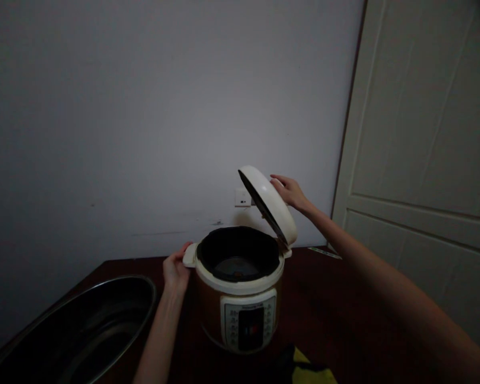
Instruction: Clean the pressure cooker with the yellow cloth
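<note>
A cream and brown electric pressure cooker [240, 298] stands on a dark red table, its control panel facing me. Its cream lid [270, 205] is tilted up on the right side, showing the dark inner pot [238, 256]. My right hand [288, 191] rests on the lid's outer top, fingers curled against it, holding it up. My left hand [175, 269] grips the cooker's left side handle [189, 256], fingers wrapped round it.
A large dark metal basin [80, 330] sits at the left on the table [344, 314]. A wall socket [242, 198] is behind the cooker. A white door [424, 133] stands at the right. Something yellow [310, 368] lies at the front edge.
</note>
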`<action>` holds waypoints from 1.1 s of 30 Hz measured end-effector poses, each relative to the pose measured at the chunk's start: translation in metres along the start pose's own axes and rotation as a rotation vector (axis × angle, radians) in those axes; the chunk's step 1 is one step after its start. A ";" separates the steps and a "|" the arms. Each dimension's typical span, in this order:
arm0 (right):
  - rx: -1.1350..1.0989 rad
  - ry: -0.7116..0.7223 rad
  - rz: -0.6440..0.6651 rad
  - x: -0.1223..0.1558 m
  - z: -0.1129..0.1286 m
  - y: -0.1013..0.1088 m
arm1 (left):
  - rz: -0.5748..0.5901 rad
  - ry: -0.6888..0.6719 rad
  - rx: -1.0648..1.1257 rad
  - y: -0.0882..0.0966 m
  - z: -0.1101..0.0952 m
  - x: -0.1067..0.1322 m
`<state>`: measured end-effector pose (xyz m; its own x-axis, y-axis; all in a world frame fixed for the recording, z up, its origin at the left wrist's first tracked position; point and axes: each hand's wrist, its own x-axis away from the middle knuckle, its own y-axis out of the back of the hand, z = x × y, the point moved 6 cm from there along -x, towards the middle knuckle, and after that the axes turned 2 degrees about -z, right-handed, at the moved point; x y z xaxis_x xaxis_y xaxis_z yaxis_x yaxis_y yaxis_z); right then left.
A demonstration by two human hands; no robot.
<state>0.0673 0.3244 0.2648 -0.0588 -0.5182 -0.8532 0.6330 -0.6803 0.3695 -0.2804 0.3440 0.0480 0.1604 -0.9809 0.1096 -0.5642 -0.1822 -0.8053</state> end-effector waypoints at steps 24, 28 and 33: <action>0.276 0.449 0.610 0.063 0.093 -0.107 | 0.025 -0.034 0.026 0.000 -0.004 0.000; 0.327 0.492 0.649 0.072 0.102 -0.111 | 0.020 -0.032 0.024 0.000 -0.004 0.000; 0.350 0.526 0.645 0.076 0.105 -0.115 | 0.023 -0.036 0.022 0.001 -0.003 -0.002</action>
<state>-0.0911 0.3081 0.1963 0.6413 -0.6082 -0.4678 0.1442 -0.5033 0.8520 -0.2841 0.3459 0.0489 0.1766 -0.9818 0.0704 -0.5506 -0.1578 -0.8197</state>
